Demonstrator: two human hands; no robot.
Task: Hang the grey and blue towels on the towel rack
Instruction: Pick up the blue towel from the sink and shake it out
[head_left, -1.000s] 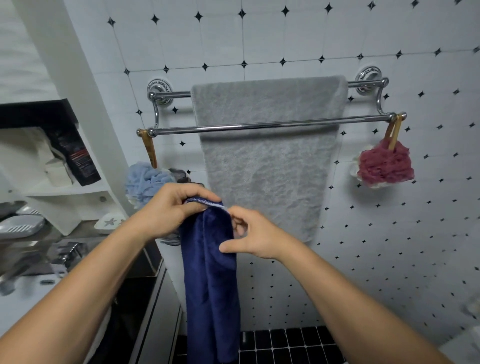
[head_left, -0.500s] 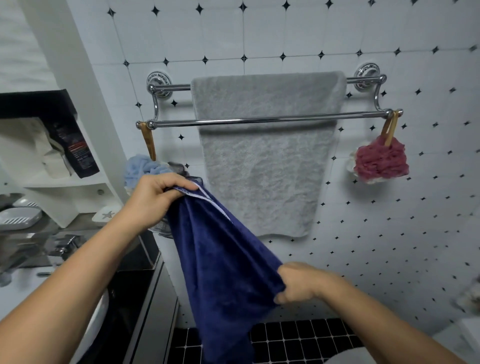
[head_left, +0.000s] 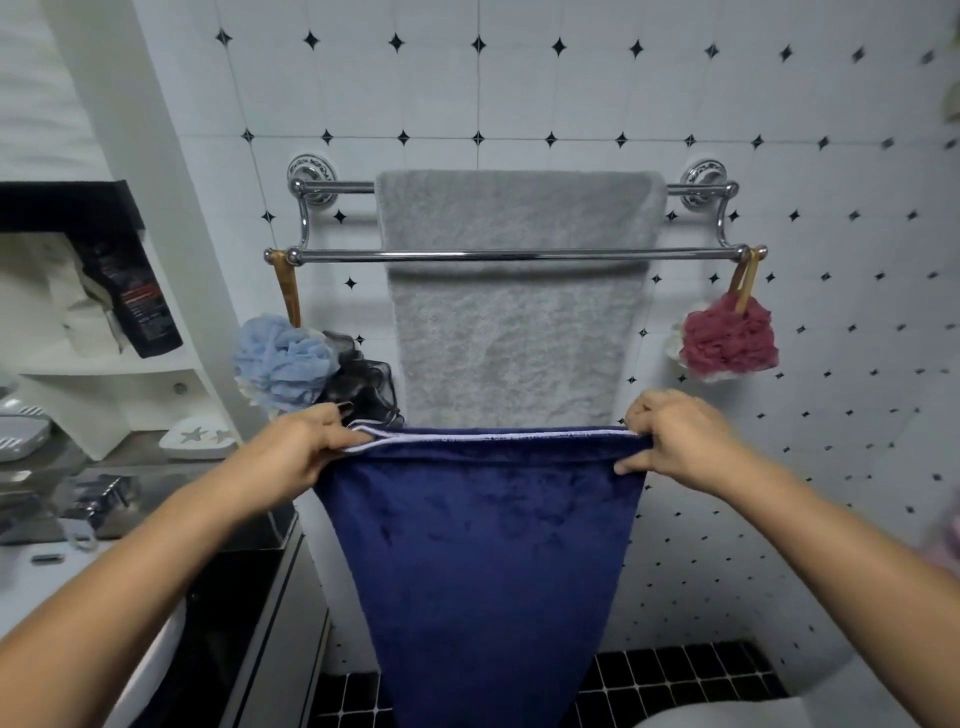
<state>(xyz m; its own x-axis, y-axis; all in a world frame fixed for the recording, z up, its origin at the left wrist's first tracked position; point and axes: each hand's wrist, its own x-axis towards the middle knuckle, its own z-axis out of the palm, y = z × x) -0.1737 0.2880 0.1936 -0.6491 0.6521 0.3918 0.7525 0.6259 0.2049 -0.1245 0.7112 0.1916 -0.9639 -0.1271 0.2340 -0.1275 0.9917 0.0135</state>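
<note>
Stretching a dark blue plush towel with a white-trimmed hem (head_left: 480, 545) flat between my hands, I hold it below the wall-mounted chrome double-bar towel rack (head_left: 514, 255). My left hand (head_left: 298, 453) is closed around the towel's top left corner and my right hand (head_left: 675, 441) pinches the top right corner, so the hem runs level from left to right, parallel to the bars, while the cloth hangs straight down toward the black-tiled floor (head_left: 675, 675). A pale grey terry towel (head_left: 511, 312) is draped over the rack's rear bar, its long axis vertical, hanging behind the bare front bar; its lower edge is hidden behind the blue towel's hem. A light blue mesh bath sponge (head_left: 283, 361) and a black mesh sponge (head_left: 363, 376) hang by a wooden-looking handle at the rack's left end, just above my left hand, and a dark red mesh sponge (head_left: 730, 340) hangs at the right end, above my right hand. To the left stand white shelves (head_left: 119, 364) holding a dark packet (head_left: 135, 296), with a white star-patterned soap dish (head_left: 197, 439) below, all well apart from the towel. White wall tiles with small black diamonds (head_left: 519, 88) fill the background.
</note>
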